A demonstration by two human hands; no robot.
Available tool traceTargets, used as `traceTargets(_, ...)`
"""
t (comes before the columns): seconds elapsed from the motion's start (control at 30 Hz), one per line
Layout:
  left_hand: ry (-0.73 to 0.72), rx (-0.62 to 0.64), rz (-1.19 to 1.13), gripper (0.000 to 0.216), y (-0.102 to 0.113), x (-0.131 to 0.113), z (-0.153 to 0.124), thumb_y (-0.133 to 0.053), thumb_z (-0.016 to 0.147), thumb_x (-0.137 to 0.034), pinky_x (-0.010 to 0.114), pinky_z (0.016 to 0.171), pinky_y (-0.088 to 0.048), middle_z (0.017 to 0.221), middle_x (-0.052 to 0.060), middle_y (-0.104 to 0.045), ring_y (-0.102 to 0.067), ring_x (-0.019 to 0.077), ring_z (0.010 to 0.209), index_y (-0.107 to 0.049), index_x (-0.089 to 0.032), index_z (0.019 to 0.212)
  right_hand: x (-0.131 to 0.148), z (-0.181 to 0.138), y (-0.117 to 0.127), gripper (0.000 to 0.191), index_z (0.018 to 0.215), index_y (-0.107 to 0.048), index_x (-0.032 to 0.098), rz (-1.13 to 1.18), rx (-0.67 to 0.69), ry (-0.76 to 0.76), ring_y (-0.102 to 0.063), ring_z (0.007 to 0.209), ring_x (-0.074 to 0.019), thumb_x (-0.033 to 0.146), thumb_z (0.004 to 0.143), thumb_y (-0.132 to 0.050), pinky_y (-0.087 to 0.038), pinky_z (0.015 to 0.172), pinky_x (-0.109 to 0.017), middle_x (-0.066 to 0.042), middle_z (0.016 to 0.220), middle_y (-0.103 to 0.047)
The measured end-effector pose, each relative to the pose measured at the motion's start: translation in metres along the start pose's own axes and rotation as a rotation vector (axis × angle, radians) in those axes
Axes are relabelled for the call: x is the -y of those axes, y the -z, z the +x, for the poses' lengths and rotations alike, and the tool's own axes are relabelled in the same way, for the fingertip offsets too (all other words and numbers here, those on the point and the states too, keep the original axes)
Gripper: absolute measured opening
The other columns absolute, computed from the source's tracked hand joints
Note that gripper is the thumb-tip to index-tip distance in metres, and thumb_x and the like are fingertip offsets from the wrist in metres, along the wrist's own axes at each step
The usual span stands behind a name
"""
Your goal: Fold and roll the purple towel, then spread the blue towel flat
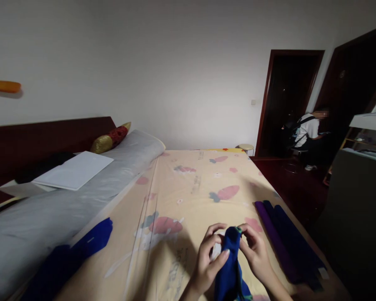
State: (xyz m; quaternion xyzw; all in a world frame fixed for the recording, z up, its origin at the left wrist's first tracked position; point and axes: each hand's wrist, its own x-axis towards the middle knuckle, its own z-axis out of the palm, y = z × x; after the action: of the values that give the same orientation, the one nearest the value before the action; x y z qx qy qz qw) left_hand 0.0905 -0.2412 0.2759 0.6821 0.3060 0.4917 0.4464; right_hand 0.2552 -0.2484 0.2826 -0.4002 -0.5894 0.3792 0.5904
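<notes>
Between my two hands is a dark blue cloth (pixel 227 267) with a green edge, folded into a narrow strip that hangs toward me. My left hand (pixel 208 255) grips its left side, the thumb pressed on the front; a bit of white shows behind those fingers. On the upper right edge, my right hand (pixel 253 251) pinches the cloth near its green trim. To the right lie folded strips of cloth, a purple one (pixel 274 242) and dark blue ones (pixel 296 242). A brighter blue cloth (pixel 90 240) is spread on the left.
The bed has a peach sheet (pixel 188 200) with carrot prints. Along its left run a grey plastic-covered roll (pixel 128 167) and a white board (pixel 78 169). A person (pixel 307 133) sits by the dark door (pixel 293 100). A dark cabinet (pixel 357 209) stands at right.
</notes>
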Motion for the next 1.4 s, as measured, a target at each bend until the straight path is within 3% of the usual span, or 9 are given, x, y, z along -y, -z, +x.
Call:
traceTargets(0.1, 0.003, 0.075, -0.095, 0.023, 0.005, -0.002, 0.003, -0.061, 0.076, -0.043, 0.039, 0.098, -0.038, 0.123, 0.011, -0.056, -0.049, 0.0278, 0.116, -0.055, -0.021, 0.077, 0.005, -0.001, -0.002, 0.024, 0.080, -0.058, 0.021, -0.017, -0.082, 0.044, -0.053, 0.072, -0.0153, 0.045, 0.085, -0.057, -0.043, 0.065, -0.025, -0.001, 0.075, -0.058)
traceTargets(0.2, 0.029, 0.124, -0.150, 0.026, 0.007, 0.000, 0.005, -0.061, 0.075, -0.044, 0.033, 0.081, -0.042, 0.098, 0.007, -0.061, -0.055, 0.0209, 0.091, -0.051, -0.021, 0.073, 0.007, -0.001, -0.003, 0.024, 0.079, -0.056, 0.021, -0.045, -0.157, 0.062, -0.051, 0.070, -0.0139, 0.045, 0.087, -0.055, -0.041, 0.063, -0.024, 0.000, 0.074, -0.054)
traceTargets(0.33, 0.034, 0.101, -0.216, 0.028, 0.007, 0.003, 0.005, -0.065, 0.072, -0.043, 0.027, 0.068, -0.037, 0.075, -0.002, -0.049, -0.046, 0.0129, 0.073, -0.049, -0.021, 0.070, 0.001, -0.003, -0.003, 0.023, 0.082, -0.052, 0.022, -0.010, -0.130, 0.007, -0.049, 0.069, -0.0133, 0.044, 0.089, -0.051, -0.040, 0.063, -0.024, 0.002, 0.074, -0.051)
traceTargets(0.53, 0.202, 0.180, -0.305, 0.052, 0.002, 0.000, 0.000, -0.064, 0.077, -0.046, 0.027, 0.070, -0.037, 0.078, -0.002, -0.054, -0.049, 0.0126, 0.074, -0.047, -0.025, 0.121, -0.004, -0.002, -0.005, 0.020, 0.080, -0.050, 0.023, 0.001, -0.030, 0.075, -0.047, 0.071, -0.0146, 0.042, 0.087, -0.052, -0.039, 0.066, -0.026, 0.002, 0.075, -0.048)
traceTargets(0.6, 0.227, 0.158, -0.249, 0.050, -0.001, -0.001, -0.001, -0.060, 0.081, -0.045, 0.027, 0.072, -0.039, 0.082, -0.001, -0.057, -0.051, 0.0133, 0.077, -0.045, -0.026, 0.125, -0.004, -0.003, -0.006, 0.019, 0.081, -0.052, 0.023, -0.055, -0.006, 0.101, -0.049, 0.074, -0.0154, 0.040, 0.089, -0.050, -0.039, 0.069, -0.028, 0.001, 0.077, -0.050)
traceTargets(0.83, 0.218, 0.072, -0.137, 0.028, -0.004, 0.008, 0.002, -0.060, 0.081, -0.045, 0.023, 0.057, -0.038, 0.071, -0.005, -0.048, -0.047, 0.0107, 0.062, -0.052, -0.023, 0.097, -0.008, -0.008, -0.012, 0.019, 0.082, -0.053, 0.022, -0.187, -0.019, 0.105, -0.050, 0.074, -0.0157, 0.038, 0.091, -0.048, -0.040, 0.068, -0.028, -0.001, 0.078, -0.053)
traceTargets(1.07, 0.041, 0.063, 0.041, 0.027, 0.012, 0.021, 0.006, -0.060, 0.079, -0.043, 0.029, 0.080, -0.036, 0.084, 0.000, -0.045, -0.047, 0.0162, 0.086, -0.047, -0.021, 0.070, -0.034, -0.007, -0.004, 0.025, 0.082, -0.050, 0.022, -0.125, 0.019, 0.011, -0.049, 0.073, -0.0149, 0.045, 0.091, -0.047, -0.040, 0.067, -0.027, 0.001, 0.075, -0.051)
traceTargets(1.23, 0.206, 0.094, -0.042, 0.035, 0.030, 0.033, -0.003, -0.054, 0.081, -0.050, 0.026, 0.064, -0.031, 0.068, -0.005, -0.034, -0.035, 0.0114, 0.066, -0.037, -0.023, 0.066, -0.052, -0.010, 0.007, 0.031, 0.080, -0.047, 0.023, -0.051, -0.021, -0.109, -0.045, 0.064, -0.0128, 0.052, 0.089, -0.049, -0.037, 0.060, -0.025, 0.005, 0.067, -0.044)
traceTargets(1.4, 0.328, 0.269, 0.084, 0.035, 0.059, 0.028, -0.009, -0.064, 0.071, -0.050, 0.025, 0.059, -0.026, 0.066, -0.008, -0.031, -0.030, 0.0100, 0.063, -0.041, -0.023, 0.071, -0.021, -0.009, 0.024, 0.028, 0.083, -0.052, 0.022, -0.176, 0.268, -0.115, -0.047, 0.067, -0.0126, 0.049, 0.091, -0.047, -0.036, 0.062, -0.025, 0.004, 0.071, -0.050)
